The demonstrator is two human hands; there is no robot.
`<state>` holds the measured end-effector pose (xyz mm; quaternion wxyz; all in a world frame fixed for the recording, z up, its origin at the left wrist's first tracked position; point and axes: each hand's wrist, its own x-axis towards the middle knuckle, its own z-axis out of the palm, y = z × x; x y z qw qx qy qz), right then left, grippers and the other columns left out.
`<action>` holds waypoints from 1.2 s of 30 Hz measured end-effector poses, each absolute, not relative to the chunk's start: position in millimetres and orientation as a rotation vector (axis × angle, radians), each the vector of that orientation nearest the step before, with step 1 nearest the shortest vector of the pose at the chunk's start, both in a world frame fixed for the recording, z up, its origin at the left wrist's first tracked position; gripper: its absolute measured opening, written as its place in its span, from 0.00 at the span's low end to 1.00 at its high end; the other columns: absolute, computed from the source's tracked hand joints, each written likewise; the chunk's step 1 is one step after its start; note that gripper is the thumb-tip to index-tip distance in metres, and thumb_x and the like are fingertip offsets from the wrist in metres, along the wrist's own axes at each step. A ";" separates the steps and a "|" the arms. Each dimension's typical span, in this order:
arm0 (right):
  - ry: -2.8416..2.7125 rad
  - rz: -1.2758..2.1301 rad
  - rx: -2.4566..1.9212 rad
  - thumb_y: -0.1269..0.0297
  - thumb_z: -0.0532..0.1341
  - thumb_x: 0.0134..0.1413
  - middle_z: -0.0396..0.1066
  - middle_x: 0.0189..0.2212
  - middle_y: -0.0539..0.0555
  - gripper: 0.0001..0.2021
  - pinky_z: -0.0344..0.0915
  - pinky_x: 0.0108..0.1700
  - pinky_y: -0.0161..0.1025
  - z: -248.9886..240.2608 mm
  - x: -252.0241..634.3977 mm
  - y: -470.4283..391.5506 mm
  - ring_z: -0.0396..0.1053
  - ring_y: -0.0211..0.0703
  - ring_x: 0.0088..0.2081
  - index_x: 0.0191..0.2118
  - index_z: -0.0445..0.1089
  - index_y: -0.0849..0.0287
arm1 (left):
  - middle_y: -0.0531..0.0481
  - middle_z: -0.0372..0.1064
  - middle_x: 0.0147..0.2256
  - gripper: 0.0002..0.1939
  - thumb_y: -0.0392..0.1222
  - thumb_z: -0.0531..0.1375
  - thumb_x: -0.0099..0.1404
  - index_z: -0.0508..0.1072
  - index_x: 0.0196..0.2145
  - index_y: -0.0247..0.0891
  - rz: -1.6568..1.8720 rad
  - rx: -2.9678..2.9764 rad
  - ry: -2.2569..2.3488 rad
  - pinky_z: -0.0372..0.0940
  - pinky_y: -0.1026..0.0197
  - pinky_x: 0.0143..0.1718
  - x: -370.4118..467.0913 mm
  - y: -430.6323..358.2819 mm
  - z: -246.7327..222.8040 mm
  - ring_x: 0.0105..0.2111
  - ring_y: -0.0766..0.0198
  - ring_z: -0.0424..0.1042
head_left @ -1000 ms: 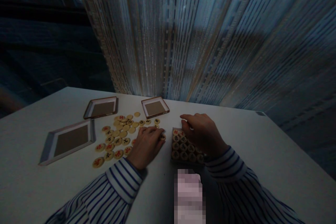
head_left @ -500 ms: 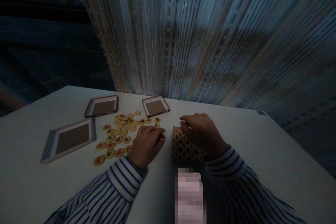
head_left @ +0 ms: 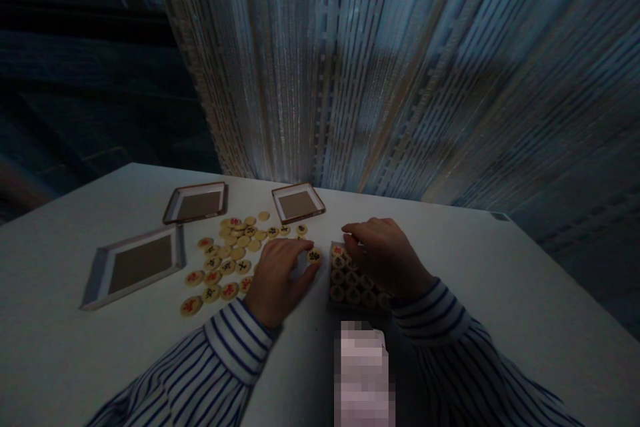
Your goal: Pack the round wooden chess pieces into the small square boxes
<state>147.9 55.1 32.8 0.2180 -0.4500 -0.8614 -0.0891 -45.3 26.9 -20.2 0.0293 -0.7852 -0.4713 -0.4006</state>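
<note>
Left hand (head_left: 277, 283), head view, centre of the frame: thumb and forefinger are parted in a curve, a black-marked piece (head_left: 314, 255) between their tips. Whether it is pinched or merely touched, I cannot tell. Right hand (head_left: 387, 253), just right of centre: fingers bent, thumb and forefinger near each other, above the upper right part of a box (head_left: 347, 307). Whether it holds anything cannot be told.

Contents of the box: boxed pieces (head_left: 338, 277) in close rows, mostly black-marked, a red-marked one at the upper left corner. The right hand hides several positions, so the fill cannot be confirmed. Outside it, a loose spread of round pieces (head_left: 229, 290) lies left of centre on the white table (head_left: 500, 293), some blank side up, some overlapping. On that evidence, the sorting into rows is partial; many pieces remain outside.

Three shallow trays are noted: one at the left (head_left: 143, 263), two further back (head_left: 203, 204) (head_left: 299, 204), with no pieces visible inside.

Compared with the earlier frame: the left thumb and forefinger have opened apart, and the black-marked piece, formerly part covered, now shows its face. No clear change at the right hand.
</note>
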 end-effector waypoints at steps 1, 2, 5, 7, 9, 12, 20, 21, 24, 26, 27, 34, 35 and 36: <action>-2.383 -0.189 -1.222 0.69 0.55 0.53 0.75 0.30 0.54 0.09 0.58 0.37 0.39 33.3 147.2 54.6 0.70 0.43 0.32 0.37 0.72 0.60 | 0.46 0.72 0.37 0.12 0.42 0.58 0.59 0.66 0.41 0.38 -1.261 -2.406 -1.449 0.61 0.53 0.43 -44.9 26.2 -19.8 0.39 0.58 0.69; -2.380 -0.120 -1.190 0.69 0.55 0.53 0.75 0.30 0.54 0.09 0.58 0.36 0.38 33.8 146.4 53.7 0.70 0.42 0.32 0.36 0.72 0.60 | 0.46 0.72 0.36 0.12 0.42 0.59 0.58 0.66 0.40 0.38 -1.283 -2.387 -1.445 0.61 0.53 0.42 -44.5 25.6 -19.3 0.38 0.58 0.69; -2.363 0.135 -1.074 0.69 0.56 0.53 0.75 0.29 0.52 0.07 0.60 0.34 0.34 34.5 144.0 50.3 0.69 0.39 0.30 0.34 0.72 0.59 | 0.47 0.72 0.35 0.12 0.42 0.60 0.57 0.67 0.39 0.38 -1.346 -2.333 -1.418 0.62 0.54 0.41 -43.8 23.7 -17.4 0.37 0.58 0.69; -2.326 0.315 -1.026 0.68 0.57 0.53 0.75 0.29 0.52 0.07 0.62 0.34 0.33 33.7 142.7 48.3 0.70 0.38 0.30 0.35 0.72 0.59 | 0.47 0.72 0.34 0.12 0.42 0.61 0.56 0.68 0.38 0.38 -1.391 -2.310 -1.381 0.62 0.55 0.40 -43.3 22.5 -15.8 0.36 0.59 0.69; -2.274 0.487 -1.003 0.67 0.57 0.53 0.75 0.30 0.52 0.07 0.63 0.34 0.33 32.2 141.6 47.0 0.70 0.37 0.31 0.37 0.72 0.59 | 0.48 0.72 0.33 0.12 0.41 0.61 0.56 0.68 0.38 0.39 -1.420 -2.306 -1.327 0.62 0.55 0.40 -42.5 21.4 -14.3 0.35 0.59 0.70; -2.219 0.669 -1.011 0.66 0.58 0.53 0.75 0.31 0.52 0.08 0.64 0.34 0.33 30.9 139.4 45.8 0.71 0.37 0.32 0.38 0.71 0.59 | 0.49 0.72 0.33 0.12 0.41 0.61 0.56 0.67 0.38 0.39 -1.430 -2.299 -1.277 0.62 0.55 0.39 -41.3 20.4 -12.6 0.35 0.60 0.70; -2.178 0.799 -0.988 0.65 0.58 0.53 0.75 0.30 0.52 0.08 0.64 0.35 0.33 31.4 134.5 45.1 0.70 0.37 0.32 0.36 0.72 0.60 | 0.49 0.72 0.32 0.12 0.41 0.62 0.56 0.66 0.38 0.39 -1.435 -2.272 -1.246 0.62 0.55 0.40 -39.4 19.5 -12.7 0.35 0.60 0.70; -2.172 0.799 -0.982 0.65 0.58 0.53 0.75 0.30 0.52 0.08 0.64 0.34 0.33 30.8 134.4 45.3 0.70 0.37 0.32 0.36 0.72 0.60 | 0.49 0.72 0.32 0.12 0.41 0.62 0.56 0.66 0.38 0.39 -1.436 -2.269 -1.250 0.62 0.55 0.40 -39.4 19.3 -12.6 0.35 0.60 0.70; -2.151 0.809 -0.983 0.66 0.58 0.52 0.75 0.30 0.52 0.07 0.64 0.34 0.33 29.5 134.6 45.4 0.70 0.37 0.31 0.36 0.72 0.60 | 0.48 0.72 0.32 0.13 0.40 0.62 0.55 0.67 0.38 0.39 -1.452 -2.288 -1.254 0.62 0.55 0.40 -39.5 18.6 -12.5 0.35 0.60 0.70; -2.139 0.818 -0.990 0.66 0.58 0.52 0.74 0.29 0.52 0.07 0.64 0.34 0.33 30.0 135.0 45.1 0.70 0.37 0.31 0.35 0.72 0.61 | 0.48 0.72 0.33 0.13 0.41 0.62 0.55 0.67 0.39 0.39 -1.470 -2.328 -1.260 0.62 0.55 0.40 -39.8 18.3 -13.1 0.35 0.60 0.70; -2.135 0.822 -0.994 0.67 0.58 0.52 0.74 0.29 0.52 0.07 0.64 0.34 0.33 30.7 135.2 44.9 0.70 0.37 0.31 0.35 0.72 0.61 | 0.47 0.73 0.34 0.13 0.41 0.62 0.55 0.68 0.39 0.39 -1.485 -2.352 -1.271 0.63 0.55 0.41 -40.0 18.1 -13.8 0.36 0.59 0.70; -2.135 0.848 -0.959 0.67 0.57 0.52 0.75 0.30 0.52 0.07 0.65 0.36 0.34 35.9 137.7 46.2 0.71 0.37 0.32 0.35 0.72 0.61 | 0.47 0.75 0.36 0.10 0.42 0.60 0.56 0.75 0.37 0.40 -1.846 -2.520 -1.752 0.66 0.56 0.42 -40.1 15.1 -14.3 0.37 0.59 0.73; -2.140 0.843 -0.953 0.67 0.57 0.53 0.75 0.31 0.52 0.07 0.65 0.36 0.34 35.8 137.8 46.4 0.71 0.37 0.33 0.35 0.72 0.60 | 0.47 0.76 0.35 0.10 0.43 0.59 0.56 0.75 0.36 0.40 -1.920 -2.510 -1.877 0.66 0.57 0.42 -39.7 14.7 -12.8 0.37 0.59 0.73; -2.145 0.836 -0.951 0.67 0.57 0.53 0.75 0.31 0.52 0.08 0.65 0.36 0.34 35.5 137.8 46.6 0.71 0.37 0.33 0.36 0.72 0.60 | 0.48 0.76 0.34 0.10 0.43 0.59 0.55 0.76 0.35 0.40 -1.994 -2.487 -1.993 0.66 0.57 0.42 -39.1 14.6 -11.2 0.36 0.59 0.73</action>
